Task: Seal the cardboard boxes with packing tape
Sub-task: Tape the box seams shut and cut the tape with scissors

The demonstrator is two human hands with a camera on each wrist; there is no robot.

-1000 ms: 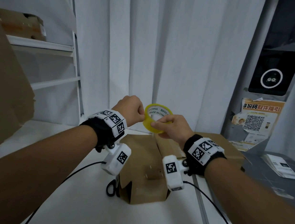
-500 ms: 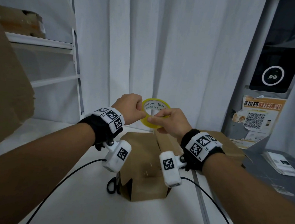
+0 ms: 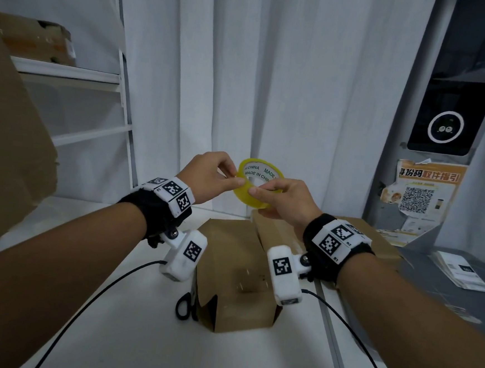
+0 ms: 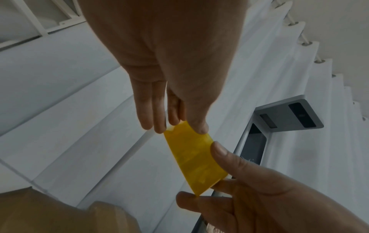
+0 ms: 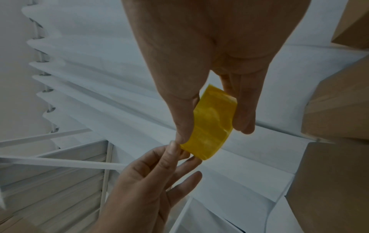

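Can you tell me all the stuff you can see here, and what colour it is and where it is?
tape roll: 1, yellow, held up in the air between both hands
cardboard boxes: 2, brown, on the table under the hands, side by side
scissors: 1, black handles, on the table left of the near box, partly hidden
table: 1, white, under the boxes
big cardboard sheet: 1, brown, far left
shelf rack: 1, white, back left, a cardboard box on top
curtain: 1, white, behind
locker kiosk: 1, grey with dark screen, right
QR poster: 1, orange and white, on the kiosk
papers: small stack, white, far right
left hand: pinches the roll's edge
right hand: grips the roll
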